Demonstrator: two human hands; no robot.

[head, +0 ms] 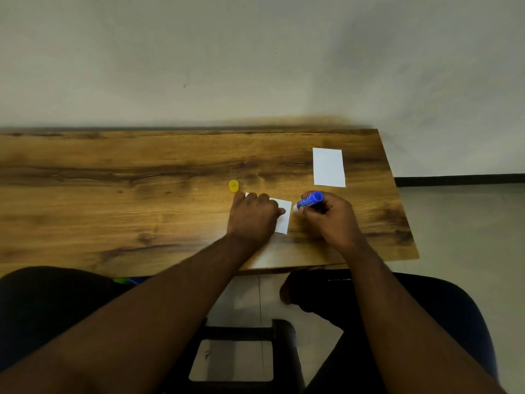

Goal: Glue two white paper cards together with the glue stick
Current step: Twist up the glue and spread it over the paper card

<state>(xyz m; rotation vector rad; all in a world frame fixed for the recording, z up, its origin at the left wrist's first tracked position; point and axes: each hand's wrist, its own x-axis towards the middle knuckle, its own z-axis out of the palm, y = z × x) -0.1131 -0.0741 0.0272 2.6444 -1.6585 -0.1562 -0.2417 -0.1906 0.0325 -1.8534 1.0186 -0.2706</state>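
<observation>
The person's two arms were bare, with no sleeves showing. The left hand (253, 216) and right hand (332, 216) wore no gloves, rings or watch. Dark trousers (326, 294) covered both legs, near the bottom.

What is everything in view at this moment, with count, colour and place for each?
card: 1, white, flat on the table, far right.
card under hand: 1, white, near the table's front edge, mostly covered.
glue stick: 1, blue, tip down beside the near card's right edge.
cap: 1, yellow, on the table, beyond the left hand.
table: 1, brown wood grain.
left hand: 1, presses on the near card.
right hand: 1, grips the glue stick.
</observation>
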